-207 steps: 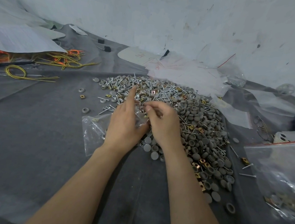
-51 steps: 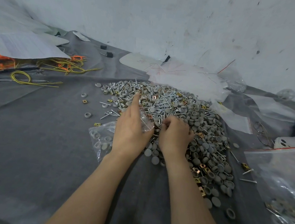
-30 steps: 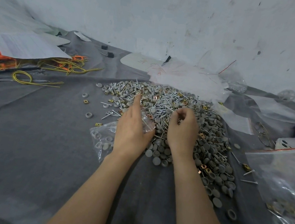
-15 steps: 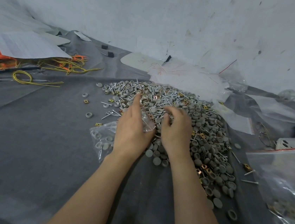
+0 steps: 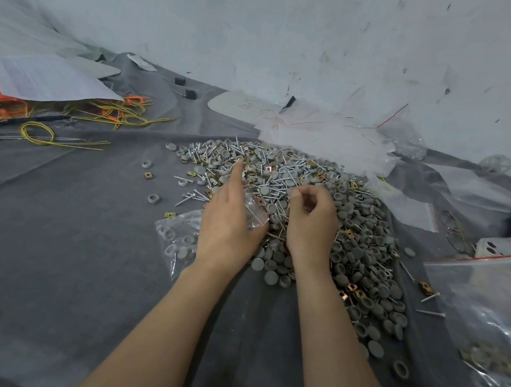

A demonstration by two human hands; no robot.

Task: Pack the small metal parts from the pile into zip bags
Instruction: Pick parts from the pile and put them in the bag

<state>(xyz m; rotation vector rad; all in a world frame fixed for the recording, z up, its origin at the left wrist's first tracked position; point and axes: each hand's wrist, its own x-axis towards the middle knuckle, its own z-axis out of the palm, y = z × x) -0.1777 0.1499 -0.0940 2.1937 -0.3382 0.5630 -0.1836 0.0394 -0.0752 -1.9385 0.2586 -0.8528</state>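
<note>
Our right hand has lifted off the pile it was digging in a moment ago and now hovers just above it, wrist bent, fingers curled in to the thumb. We cannot tell whether they pinch a part. Dull grey round caps, thin shiny screws and small brassy square clips make up the pile, which lies on the soft grey cloth of the worktop, toward its far edge. At the pile's near-left side our left hand grips the crinkled mouth of a clear zip bag, index finger straight, pointing over the screws. Several caps lie inside the bag.
</note>
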